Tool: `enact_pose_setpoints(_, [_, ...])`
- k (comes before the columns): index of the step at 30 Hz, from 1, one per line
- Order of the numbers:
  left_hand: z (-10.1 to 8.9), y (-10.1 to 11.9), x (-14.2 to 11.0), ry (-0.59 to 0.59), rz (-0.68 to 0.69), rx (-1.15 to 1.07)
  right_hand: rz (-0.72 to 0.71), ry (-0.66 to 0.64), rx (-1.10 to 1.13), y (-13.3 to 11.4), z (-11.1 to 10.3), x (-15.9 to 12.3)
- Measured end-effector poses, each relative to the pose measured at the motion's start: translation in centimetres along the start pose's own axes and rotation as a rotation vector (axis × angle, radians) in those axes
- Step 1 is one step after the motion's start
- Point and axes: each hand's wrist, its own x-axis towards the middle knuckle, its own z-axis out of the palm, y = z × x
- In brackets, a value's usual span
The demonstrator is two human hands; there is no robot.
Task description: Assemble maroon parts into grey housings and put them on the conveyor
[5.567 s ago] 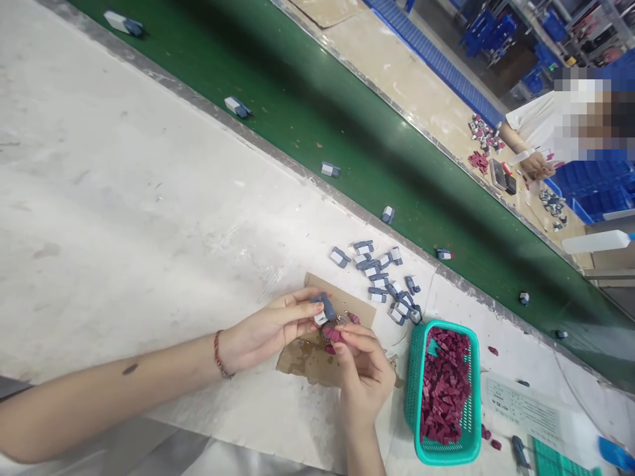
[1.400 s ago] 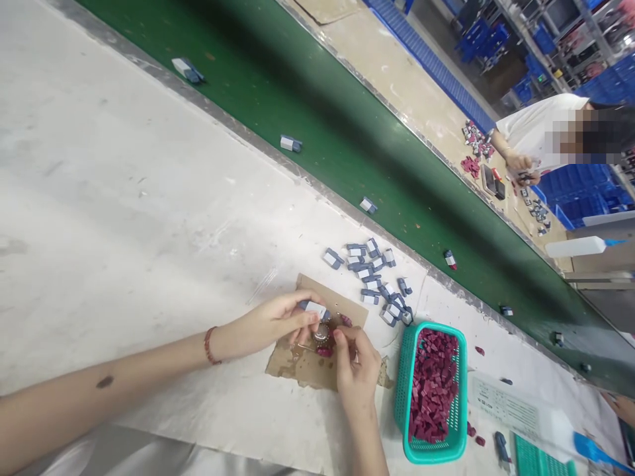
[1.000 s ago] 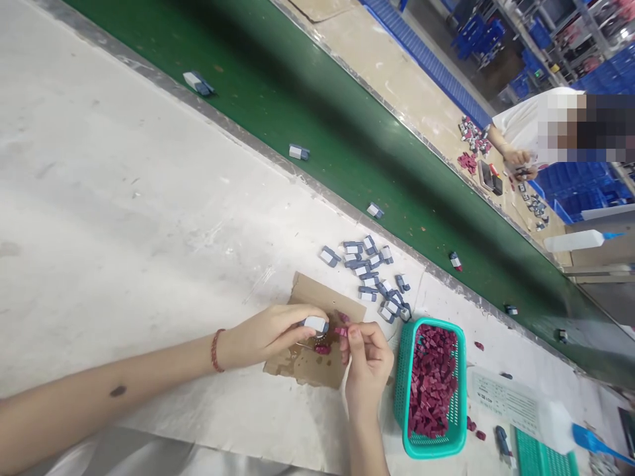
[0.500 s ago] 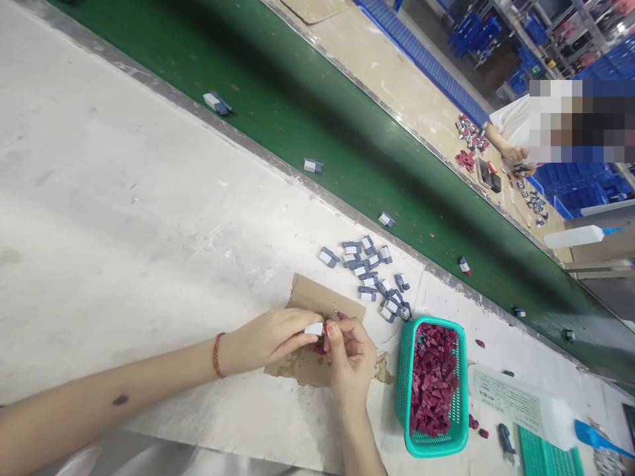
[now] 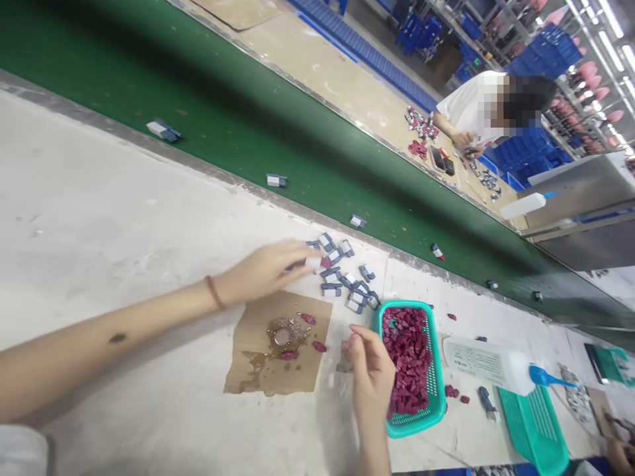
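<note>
We log one printed label (image 5: 473,360), on the bottle (image 5: 518,371) with the blue nozzle, lying on its side at the right. Print sits upside down or nearly so to us. Bolder line toward the label's left end: looks like "401" plus a couple of Chinese-looking characters, but too small for us to confirm. Beside it we see rows of finer print filling most of the label, too blurred to read; we make out lines only, not words.
</note>
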Motion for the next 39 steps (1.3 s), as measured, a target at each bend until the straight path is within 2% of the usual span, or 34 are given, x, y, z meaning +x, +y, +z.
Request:
enact_pose_setpoints(3, [0.0, -2.5, 5.7, 0.090, -0.089, 0.105, -0.119, 0.106, -0.302, 1.3, -4.6, 0.9])
enact_pose_setpoints(6, [0.7, -4.3, 10.0, 0.134, -0.122, 0.138, -0.182, 0.137, -0.588, 2.7, -7.8, 2.4])
enact_pose_setpoints(9, [1.8, -4.7, 12.3, 0.146, -0.106, 0.151, -0.236, 0.093, -0.821, 3.8, -8.8, 3.8])
enact_pose_setpoints(14, [5.1, -3.1, 15.1, 0.075, 0.007, 0.133, -0.277, 0.051, -1.107, 4.8, -8.4, 5.0])
enact_pose_setpoints(18, [8.2, -1.3, 17.7, -0.016, 0.047, 0.044, -0.284, 0.027, -1.104, 4.8, -8.5, 5.4])
enact_pose_setpoints(20, [9.2, -0.4, 18.6, -0.025, 0.022, -0.015, -0.279, 0.023, -1.005, 4.7, -8.8, 5.4])
enact_pose_setpoints(22, [9.6, 0.4, 18.9, -0.012, -0.014, -0.090, -0.256, 0.030, -0.808, 4.6, -9.1, 5.3])
enact_pose_setpoints(26, [9.0, 1.5, 17.1, 0.049, -0.109, -0.296, -0.046, 0.073, -0.172, 3.8, -9.5, 4.5])
enact_pose_setpoints(28, [8.2, 1.8, 14.8, 0.062, -0.176, -0.421, 0.072, 0.073, 0.113, 3.1, -9.2, 3.8])
enact_pose_setpoints(30, [7.0, 2.0, 11.7, 0.058, -0.235, -0.537, 0.138, 0.042, 0.299, 2.2, -8.5, 3.1])
enact_pose_setpoints(32, [5.5, 2.2, 8.1, 0.047, -0.320, -0.703, 0.166, 0.000, 0.413, 1.3, -7.3, 2.5])
enact_pose_setpoints(35, [2.9, 2.6, 2.7, 0.011, -0.551, -1.039, 0.176, -0.082, 0.514, 0.2, -5.0, 1.8])
enact_pose_setpoints(37, [1.4, 2.9, -0.4, 0.013, -0.647, -1.091, 0.190, -0.156, 0.525, -0.1, -3.2, 1.5])
enact_pose_setpoints(39, [0.5, 3.0, -2.8, 0.052, -0.682, -1.056, 0.200, -0.224, 0.488, -0.3, -1.3, 1.4])
